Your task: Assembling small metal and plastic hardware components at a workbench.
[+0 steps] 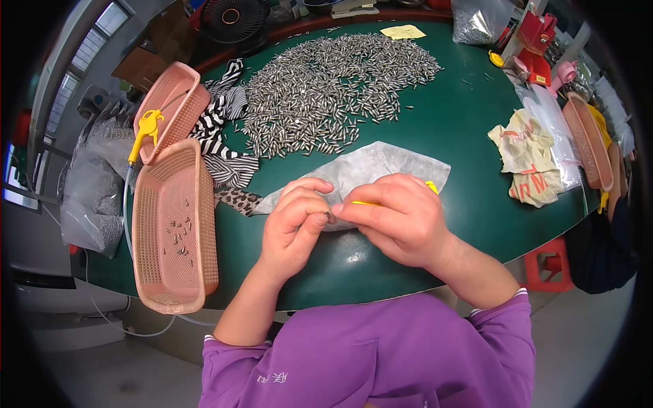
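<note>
Between its thumb and forefinger, my left hand (297, 221) pinches a small metal pin (328, 214), mostly hidden by the fingertips. My right hand (405, 216) is closed around a slim yellow-handled tool (365, 202) whose tip points at the pin; its working end is too small to make out. Both hands are over a grey cloth (367, 163) on the green table (469, 163). Farther back lies a wide heap of small silvery metal pins (320, 88).
At the left are a pink basket (144, 238) with several metal pins, another pink basket (197, 102) and a yellow air gun (147, 129). Striped cloths (228, 146) lie beside them. To the right are a pale printed rag (527, 153) and red bins (535, 66). A black fan (232, 20) stands behind.
</note>
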The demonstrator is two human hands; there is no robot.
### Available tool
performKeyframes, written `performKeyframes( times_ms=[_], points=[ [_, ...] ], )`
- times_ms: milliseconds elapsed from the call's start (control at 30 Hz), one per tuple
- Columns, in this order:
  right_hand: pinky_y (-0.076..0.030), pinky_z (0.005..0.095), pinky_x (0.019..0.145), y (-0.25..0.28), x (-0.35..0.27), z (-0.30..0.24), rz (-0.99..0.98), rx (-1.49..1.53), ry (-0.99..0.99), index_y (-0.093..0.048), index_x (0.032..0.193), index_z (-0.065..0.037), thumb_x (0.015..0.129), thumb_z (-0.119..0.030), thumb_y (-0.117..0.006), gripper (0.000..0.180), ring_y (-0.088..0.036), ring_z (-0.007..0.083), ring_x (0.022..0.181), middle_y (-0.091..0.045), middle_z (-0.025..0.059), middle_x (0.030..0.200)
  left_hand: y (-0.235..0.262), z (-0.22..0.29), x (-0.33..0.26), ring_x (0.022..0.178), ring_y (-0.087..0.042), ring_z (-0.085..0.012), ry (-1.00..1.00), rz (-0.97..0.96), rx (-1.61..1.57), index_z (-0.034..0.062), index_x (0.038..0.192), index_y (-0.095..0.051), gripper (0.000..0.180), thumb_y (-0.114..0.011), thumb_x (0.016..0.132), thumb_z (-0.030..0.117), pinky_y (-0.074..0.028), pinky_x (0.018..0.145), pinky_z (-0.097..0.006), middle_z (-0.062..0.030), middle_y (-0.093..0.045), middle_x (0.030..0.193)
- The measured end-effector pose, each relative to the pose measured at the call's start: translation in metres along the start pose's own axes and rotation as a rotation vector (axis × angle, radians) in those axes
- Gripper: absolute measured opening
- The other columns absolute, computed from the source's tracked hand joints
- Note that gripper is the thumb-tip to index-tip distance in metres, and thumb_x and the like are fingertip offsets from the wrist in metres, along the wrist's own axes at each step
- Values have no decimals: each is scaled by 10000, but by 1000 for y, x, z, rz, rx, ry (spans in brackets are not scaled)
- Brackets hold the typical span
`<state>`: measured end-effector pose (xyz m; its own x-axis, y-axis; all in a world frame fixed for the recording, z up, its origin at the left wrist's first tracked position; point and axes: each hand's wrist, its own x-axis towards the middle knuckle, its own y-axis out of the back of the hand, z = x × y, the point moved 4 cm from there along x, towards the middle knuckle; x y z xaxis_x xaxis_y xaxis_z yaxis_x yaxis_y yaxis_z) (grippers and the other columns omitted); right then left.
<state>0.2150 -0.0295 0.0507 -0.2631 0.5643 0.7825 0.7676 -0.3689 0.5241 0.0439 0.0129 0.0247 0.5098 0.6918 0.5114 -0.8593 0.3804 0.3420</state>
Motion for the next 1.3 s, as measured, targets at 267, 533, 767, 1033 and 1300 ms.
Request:
performKeyframes(
  times_ms=[267,533,767,1033,1300],
  points=[
    [-498,329,627,-2,-2,0,-22,128,-91,-704,933,-123,721,-92,-725,216,-621,207,738,-657,4,859,2,2,0,1046,-565,-278,-12,28,22,51,836,-604,138,-619,913,164,-428,909,-388,-45,-600,838],
    [-481,328,605,-2,0,0,-11,74,-41,-705,936,-127,709,-94,-726,230,-611,201,719,-652,-4,857,2,1,1,1036,-569,-281,-21,13,42,53,833,-599,146,-623,911,174,-428,906,-388,-45,-600,833],
    [-474,325,609,0,-1,4,1,88,-57,-704,951,-134,697,-93,-726,258,-603,189,724,-652,-15,853,0,1,1,1035,-565,-284,-24,7,8,50,831,-589,139,-605,918,156,-424,909,-394,-45,-602,826],
    [-485,323,623,-2,-3,0,-14,138,-74,-707,945,-111,701,-60,-725,250,-610,203,714,-668,6,874,0,3,1,1036,-562,-283,-9,28,16,48,826,-590,132,-611,912,146,-421,914,-394,-49,-601,833],
    [-474,314,613,2,1,10,28,27,-33,-717,969,-100,681,-16,-717,299,-608,205,698,-669,24,881,-3,1,1,1045,-562,-271,22,-18,-40,54,825,-584,150,-598,927,163,-423,910,-388,-39,-610,824]
  ],
)
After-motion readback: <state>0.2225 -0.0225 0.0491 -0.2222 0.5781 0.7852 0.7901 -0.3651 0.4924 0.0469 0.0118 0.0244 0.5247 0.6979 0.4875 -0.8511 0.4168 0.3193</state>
